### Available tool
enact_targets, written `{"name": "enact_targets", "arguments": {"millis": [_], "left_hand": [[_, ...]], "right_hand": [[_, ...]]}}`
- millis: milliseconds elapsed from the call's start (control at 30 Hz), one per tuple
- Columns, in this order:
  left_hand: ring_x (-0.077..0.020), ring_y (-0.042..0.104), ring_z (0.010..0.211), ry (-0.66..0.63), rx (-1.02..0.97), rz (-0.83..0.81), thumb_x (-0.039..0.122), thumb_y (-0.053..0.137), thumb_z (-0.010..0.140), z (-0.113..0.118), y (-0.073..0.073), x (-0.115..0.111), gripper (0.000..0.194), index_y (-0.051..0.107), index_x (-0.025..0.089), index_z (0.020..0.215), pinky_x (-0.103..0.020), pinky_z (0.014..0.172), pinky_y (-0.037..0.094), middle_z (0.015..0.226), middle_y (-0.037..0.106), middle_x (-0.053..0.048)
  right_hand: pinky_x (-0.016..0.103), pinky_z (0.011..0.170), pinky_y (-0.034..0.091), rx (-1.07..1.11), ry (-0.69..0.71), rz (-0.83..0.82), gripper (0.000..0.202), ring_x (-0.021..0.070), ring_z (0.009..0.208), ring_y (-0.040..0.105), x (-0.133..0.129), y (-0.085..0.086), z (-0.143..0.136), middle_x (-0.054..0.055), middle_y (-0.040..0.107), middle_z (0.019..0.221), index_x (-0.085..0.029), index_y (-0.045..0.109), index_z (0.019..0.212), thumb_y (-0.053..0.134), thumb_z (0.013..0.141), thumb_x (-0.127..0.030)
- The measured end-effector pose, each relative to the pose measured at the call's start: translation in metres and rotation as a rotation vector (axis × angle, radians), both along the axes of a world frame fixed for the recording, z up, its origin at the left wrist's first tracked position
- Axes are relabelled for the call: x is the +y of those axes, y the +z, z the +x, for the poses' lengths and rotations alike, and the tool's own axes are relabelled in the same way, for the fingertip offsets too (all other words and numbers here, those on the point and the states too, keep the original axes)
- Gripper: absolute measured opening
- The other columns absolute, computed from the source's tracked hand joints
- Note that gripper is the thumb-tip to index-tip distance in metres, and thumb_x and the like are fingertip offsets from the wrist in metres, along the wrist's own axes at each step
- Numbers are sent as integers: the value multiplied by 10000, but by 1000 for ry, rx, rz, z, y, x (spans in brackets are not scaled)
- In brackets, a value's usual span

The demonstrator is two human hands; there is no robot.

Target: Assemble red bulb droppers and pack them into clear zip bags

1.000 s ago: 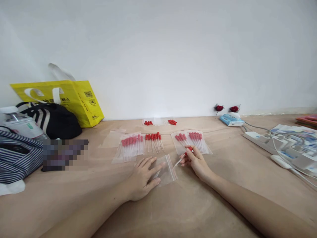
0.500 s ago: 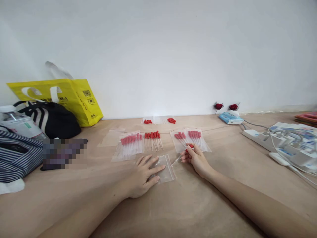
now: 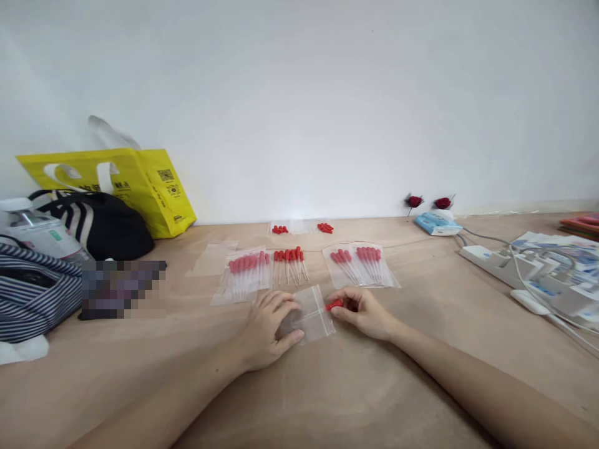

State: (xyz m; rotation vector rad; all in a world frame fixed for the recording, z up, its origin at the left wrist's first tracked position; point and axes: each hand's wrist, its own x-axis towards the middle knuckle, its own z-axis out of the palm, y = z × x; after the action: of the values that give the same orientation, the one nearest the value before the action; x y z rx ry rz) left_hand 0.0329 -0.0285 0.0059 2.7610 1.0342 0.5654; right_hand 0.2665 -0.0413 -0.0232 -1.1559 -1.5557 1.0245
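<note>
A small clear zip bag (image 3: 314, 318) lies at the middle of the table. My left hand (image 3: 271, 327) grips its left side between thumb and fingers. In my right hand (image 3: 362, 312) is a red-capped dropper (image 3: 334, 304), pinched at the cap, with its thin tube inside the bag's open end. Beyond the hands lies a row of loose red-capped droppers (image 3: 289, 265). Filled bags of droppers (image 3: 246, 274) are left of the row, and a bag (image 3: 389, 276) under two groups of droppers is right of it.
Red caps (image 3: 325, 228) lie near the wall. A yellow bag (image 3: 175, 193), a black bag (image 3: 116, 227) and a striped pouch (image 3: 42, 293) stand left. On the right are a tissue pack (image 3: 437, 224) and a power strip (image 3: 486, 257) with cables.
My right hand has moved slightly left and down, and the dropper's tube has entered the bag. My left fingers have drawn in, from lying flat on the bag to gripping it.
</note>
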Motion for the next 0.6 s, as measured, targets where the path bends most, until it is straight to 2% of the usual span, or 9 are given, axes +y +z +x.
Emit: {"name": "enact_targets", "arguments": {"millis": [67,167,300,400,500,600], "left_hand": [[-251,465,1012,18,7,55,389,536,758,1,-3,2,267,596,218,955,-439,884,342,1077,529,-72],[-251,472,1012,28,20,51,396,541,762,3,-5,5,291,613,227,988,-444,887,337,1090,531,-73],[-227,475,1038,-48,65,-74,371,459,829,4,3,7,327,574,229,1101,-417,912,347,1130,545,-68],[-200,437,1119,-124,109,-195,336,346,889,1,13,8,355,478,262,1210,-391,941,348,1229,507,-33],[-211,373,1196,-161,144,-237,358,415,858,-3,16,9,430,384,272,1278,-423,994,290,1310,436,-27],[-229,324,1237,-172,162,-227,369,462,828,-4,12,10,459,396,270,1271,-457,1018,238,1351,379,-40]], "right_hand": [[209,497,354,-1,1,2,202,81,509,427,0,0,0,-43,526,577,-195,614,783,680,620,-295],[195,471,324,-3,22,-28,180,67,482,397,1,1,-3,-55,489,539,-179,581,696,684,615,-303],[192,450,303,-54,38,-48,214,63,465,381,6,0,-5,-47,487,523,-168,580,646,665,636,-365],[190,439,294,-85,-5,-36,238,66,461,381,10,-1,-2,-42,493,502,-163,595,617,672,621,-388],[190,443,296,-93,-35,-47,222,68,464,391,12,0,3,-38,509,502,-162,613,622,686,604,-371],[193,459,312,-24,8,-90,210,71,471,408,12,5,7,-41,519,518,-168,631,674,707,580,-340]]}}
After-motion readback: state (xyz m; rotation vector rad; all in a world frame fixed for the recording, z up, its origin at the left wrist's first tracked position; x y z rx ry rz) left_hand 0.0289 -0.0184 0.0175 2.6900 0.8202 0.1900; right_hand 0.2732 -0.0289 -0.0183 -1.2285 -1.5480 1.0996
